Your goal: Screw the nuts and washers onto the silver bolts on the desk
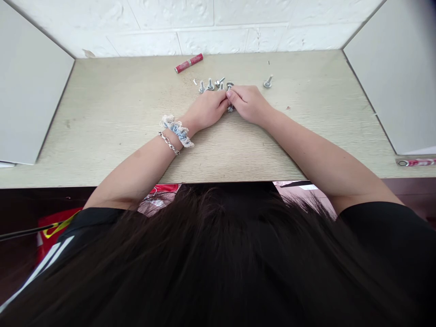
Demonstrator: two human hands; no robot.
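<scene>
My left hand (207, 110) and my right hand (251, 104) meet above the desk, both closed, fingertips pressed together around a silver bolt (230, 85). A flat round washer-like piece shows at its top, and a hex part shows below the fingers; its middle is hidden. Just beyond my left hand stand several other silver bolts with hardware on them, among them an upright bolt (210, 85). One bolt (219, 82) there lies tilted, and another is partly covered by my left hand. Off to the right, a single bolt (268, 82) stands apart on its wide washer.
The pale wooden desk (143, 150) ends at a white brick wall (218, 27). A red tube (189, 63) lies near the wall, with a small white scrap (195, 82) close by. Grey panels (30, 81) close both sides. Another red-and-white tube (418, 162) lies at far right.
</scene>
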